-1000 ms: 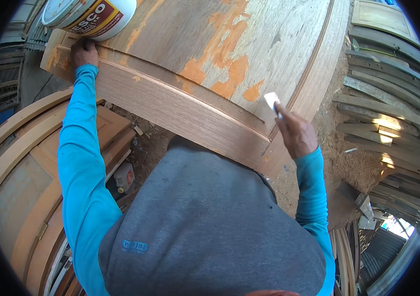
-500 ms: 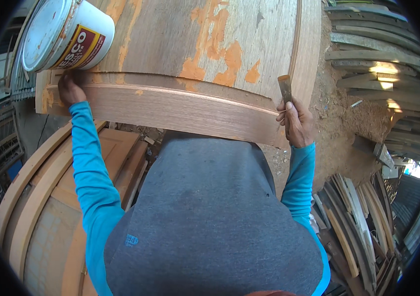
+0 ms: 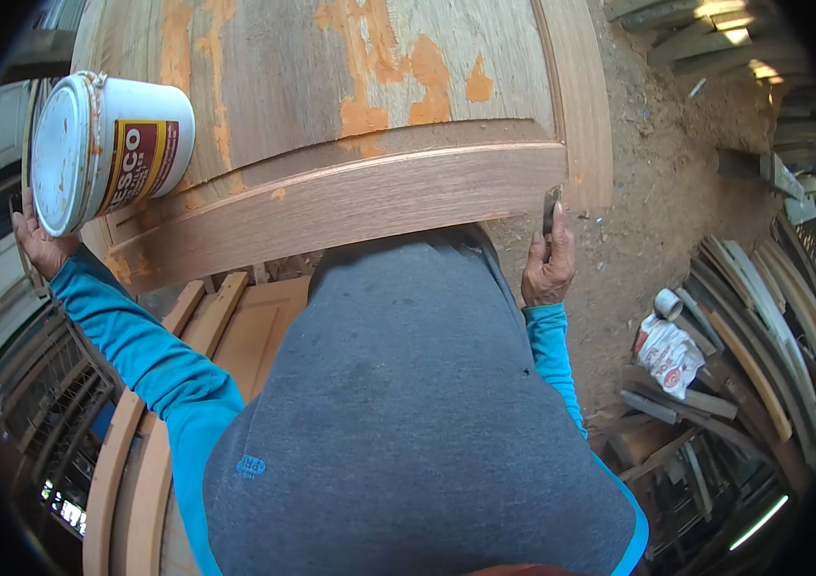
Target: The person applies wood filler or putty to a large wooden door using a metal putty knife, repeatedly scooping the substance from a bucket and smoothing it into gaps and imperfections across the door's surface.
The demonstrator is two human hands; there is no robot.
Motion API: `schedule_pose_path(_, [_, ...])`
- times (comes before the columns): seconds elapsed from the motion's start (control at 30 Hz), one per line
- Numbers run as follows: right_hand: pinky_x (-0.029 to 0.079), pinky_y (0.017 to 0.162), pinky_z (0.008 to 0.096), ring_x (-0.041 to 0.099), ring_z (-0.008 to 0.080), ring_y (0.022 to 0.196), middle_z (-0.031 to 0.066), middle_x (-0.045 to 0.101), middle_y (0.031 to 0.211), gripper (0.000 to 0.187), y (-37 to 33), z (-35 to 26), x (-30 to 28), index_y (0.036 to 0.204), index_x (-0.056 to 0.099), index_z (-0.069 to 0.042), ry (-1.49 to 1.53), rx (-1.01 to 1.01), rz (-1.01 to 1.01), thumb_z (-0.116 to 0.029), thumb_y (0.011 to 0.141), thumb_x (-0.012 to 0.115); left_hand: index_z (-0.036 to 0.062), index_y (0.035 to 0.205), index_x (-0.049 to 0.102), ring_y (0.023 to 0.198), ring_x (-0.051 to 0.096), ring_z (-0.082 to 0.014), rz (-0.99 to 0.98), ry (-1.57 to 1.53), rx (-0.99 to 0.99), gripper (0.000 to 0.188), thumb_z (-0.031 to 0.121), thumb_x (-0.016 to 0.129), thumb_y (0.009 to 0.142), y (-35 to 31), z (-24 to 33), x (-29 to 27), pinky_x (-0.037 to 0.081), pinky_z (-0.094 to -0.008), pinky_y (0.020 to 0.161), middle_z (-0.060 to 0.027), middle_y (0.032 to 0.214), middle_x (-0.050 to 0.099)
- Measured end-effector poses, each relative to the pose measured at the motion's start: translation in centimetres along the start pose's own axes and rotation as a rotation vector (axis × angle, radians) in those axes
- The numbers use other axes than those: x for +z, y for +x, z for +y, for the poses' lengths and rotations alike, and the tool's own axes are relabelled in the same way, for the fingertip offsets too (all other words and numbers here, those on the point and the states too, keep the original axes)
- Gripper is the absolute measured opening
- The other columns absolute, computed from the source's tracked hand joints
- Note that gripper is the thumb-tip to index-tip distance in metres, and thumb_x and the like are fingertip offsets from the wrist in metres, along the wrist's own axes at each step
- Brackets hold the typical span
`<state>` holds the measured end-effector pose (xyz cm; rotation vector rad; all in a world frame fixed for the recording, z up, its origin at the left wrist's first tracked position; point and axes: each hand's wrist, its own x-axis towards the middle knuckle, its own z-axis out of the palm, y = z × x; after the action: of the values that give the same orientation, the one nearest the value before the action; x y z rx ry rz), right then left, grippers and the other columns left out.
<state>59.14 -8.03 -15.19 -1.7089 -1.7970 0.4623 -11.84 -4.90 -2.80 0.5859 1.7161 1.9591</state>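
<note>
A wooden door panel with a moulded groove lies before me, patched with orange filler. My right hand is just off its near right corner, closed on a short, dark scraper that points away from me. At the panel's left end a white bucket with a maroon and yellow label lies tilted on its side, its smeared lid facing left. My left hand is beside that lid, fingers bent around a thin dark thing that I cannot make out; the bucket covers part of the hand.
Below the panel on the left lie more wooden door frames. Stacked timber stands to the right, with a white printed bag and a pale cup-like thing on it. Bare earth borders the panel's right side.
My left hand has moved from the panel's near left corner out to the bucket's lid side. My right hand has come off the panel's edge toward me with the scraper. The view has turned.
</note>
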Motion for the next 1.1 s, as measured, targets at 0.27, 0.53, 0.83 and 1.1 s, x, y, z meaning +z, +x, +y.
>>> schedule_pose_path(0.27, [0.052, 0.073, 0.0415, 0.061, 0.03, 0.078, 0.0146, 0.06, 0.09, 0.061, -4.7, 3.0, 5.3, 0.152, 0.053, -0.018, -0.052, 0.086, 0.112, 0.001, 0.095, 0.065, -0.0019, 0.142, 0.056, 0.124, 0.061, -0.0264, -0.224, 0.213, -0.049, 0.046, 0.029, 0.054, 0.108, 6.1, -1.0, -3.1, 0.047, -0.0403, 0.108, -0.017, 0.138, 0.061])
schedule_pose_path(0.53, [0.055, 0.08, 0.0468, 0.067, 0.0386, 0.09, 0.0207, 0.065, 0.099, 0.051, -11.5, 1.9, 0.8, 0.147, 0.057, -0.019, -0.192, 0.3, -0.088, -0.004, 0.098, 0.059, 0.001, 0.15, 0.051, 0.135, 0.052, -0.0293, -0.409, 0.677, 0.42, 0.046, 0.022, 0.05, 0.109, 11.0, -3.2, -11.6, 0.036, -0.0396, 0.118, -0.019, 0.151, 0.051])
schedule_pose_path(0.83, [0.057, 0.071, 0.0506, 0.07, 0.0408, 0.084, 0.0184, 0.065, 0.102, 0.032, 3.2, -5.5, -6.0, 0.131, 0.063, -0.01, -0.736, 0.352, -0.441, -0.016, 0.1, 0.057, 0.0002, 0.152, 0.047, 0.136, 0.052, -0.0267, -0.376, 0.641, 0.339, 0.051, 0.03, 0.048, 0.111, 13.3, -4.5, -13.4, 0.035, -0.0385, 0.119, -0.0185, 0.152, 0.051])
schedule_pose_path(1.1, [0.058, 0.071, 0.0499, 0.072, 0.0406, 0.088, 0.0227, 0.069, 0.097, 0.031, 5.8, -12.2, -5.0, 0.127, 0.066, -0.006, -0.743, 0.285, -0.851, -0.017, 0.1, 0.056, -0.0044, 0.149, 0.047, 0.133, 0.054, -0.0261, -0.294, 0.493, 0.234, 0.053, 0.033, 0.048, 0.111, 9.4, -4.0, -11.4, 0.036, -0.0412, 0.117, -0.0179, 0.147, 0.054])
